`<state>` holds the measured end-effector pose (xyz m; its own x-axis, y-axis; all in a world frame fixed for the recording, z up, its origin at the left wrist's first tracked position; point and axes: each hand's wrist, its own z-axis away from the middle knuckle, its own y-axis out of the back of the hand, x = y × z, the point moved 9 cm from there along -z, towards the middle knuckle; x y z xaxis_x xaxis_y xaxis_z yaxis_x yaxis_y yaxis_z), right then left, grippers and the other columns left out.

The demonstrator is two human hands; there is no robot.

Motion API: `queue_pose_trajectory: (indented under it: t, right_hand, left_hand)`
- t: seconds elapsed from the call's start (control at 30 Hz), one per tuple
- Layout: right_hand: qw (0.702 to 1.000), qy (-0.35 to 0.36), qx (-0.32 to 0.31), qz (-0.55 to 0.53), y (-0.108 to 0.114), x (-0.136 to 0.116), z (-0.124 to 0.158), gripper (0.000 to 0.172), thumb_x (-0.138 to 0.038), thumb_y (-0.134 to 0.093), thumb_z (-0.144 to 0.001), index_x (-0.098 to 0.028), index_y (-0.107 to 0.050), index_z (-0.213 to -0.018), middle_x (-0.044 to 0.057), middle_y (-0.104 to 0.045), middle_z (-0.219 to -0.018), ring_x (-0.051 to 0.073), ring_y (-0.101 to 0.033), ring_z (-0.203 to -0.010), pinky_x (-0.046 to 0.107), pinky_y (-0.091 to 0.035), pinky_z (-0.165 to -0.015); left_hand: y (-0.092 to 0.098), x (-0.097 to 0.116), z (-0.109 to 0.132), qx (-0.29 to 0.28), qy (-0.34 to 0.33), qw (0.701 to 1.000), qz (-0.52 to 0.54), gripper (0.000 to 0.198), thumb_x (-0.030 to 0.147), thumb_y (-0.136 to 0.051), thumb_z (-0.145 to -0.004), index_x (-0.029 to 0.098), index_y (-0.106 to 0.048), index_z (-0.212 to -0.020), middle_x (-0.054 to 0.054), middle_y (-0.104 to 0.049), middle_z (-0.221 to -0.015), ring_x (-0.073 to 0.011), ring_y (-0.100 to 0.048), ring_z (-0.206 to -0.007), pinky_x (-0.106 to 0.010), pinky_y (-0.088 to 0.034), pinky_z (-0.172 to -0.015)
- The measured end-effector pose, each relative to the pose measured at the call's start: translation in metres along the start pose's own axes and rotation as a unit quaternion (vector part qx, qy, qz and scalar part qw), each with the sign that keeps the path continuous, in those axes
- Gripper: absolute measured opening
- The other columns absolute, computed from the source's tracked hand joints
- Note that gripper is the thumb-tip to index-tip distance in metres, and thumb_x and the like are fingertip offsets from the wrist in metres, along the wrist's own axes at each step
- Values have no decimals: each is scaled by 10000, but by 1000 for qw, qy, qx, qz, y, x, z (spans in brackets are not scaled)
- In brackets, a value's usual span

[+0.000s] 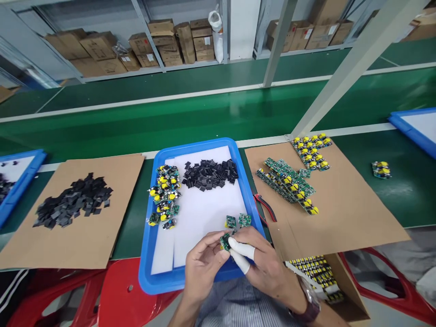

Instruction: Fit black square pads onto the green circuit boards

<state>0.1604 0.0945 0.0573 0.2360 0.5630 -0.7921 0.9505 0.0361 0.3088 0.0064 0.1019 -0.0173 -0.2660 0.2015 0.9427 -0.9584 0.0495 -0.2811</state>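
Between my two hands, over the near edge of the blue tray (146,254), is a small green circuit board (225,241). My left hand (204,261) grips it from the left with thumb and fingers. White finger covers sit on two fingers of my right hand (259,259), which pinches the board's right side. Just beyond lie two more small circuit boards (244,220) on the white liner. A pile of black rectangular pieces (209,175) is at the tray's far side, and a stack of boards with yellow components (165,193) runs along its left.
Right of the tray, red-handled pliers (267,206) lie beside cardboard (354,213) bearing board panels (289,181). Black pads (75,200) are heaped on the left cardboard (91,245). A box of boards (316,272) stands low at right, near a red stool (126,290). A slanted post (354,68) rises behind.
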Motion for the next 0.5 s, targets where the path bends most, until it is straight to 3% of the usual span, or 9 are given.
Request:
queue_pose_trajectory:
  t: [0.3,0.5]
  right_hand:
    - [999,-28,11,-39,-6,13,4,498,-27,-622,-947,-281,-638,-1375,92,-729,-1067,263,-681,-1040,478,-611,-905]
    - [999,-21,25,-39,-6,12,5,547,-2,-628,-931,-287,-640,-1398,94,-740,-1072,257,-685,-1041,469,-599,-918]
  left_hand:
    - [1,-2,-2,-1,-7,1000,13,316,183,-825,-860,249,-796,-1167,-94,-780,-1210,-246,-732,-1138,-324,-583,-1010]
    - [4,-4,0,3,6,1000,0,305,202,-800,-887,231,-787,-1190,-113,-771,-1213,-263,-727,-1140,-374,-575,-1043]
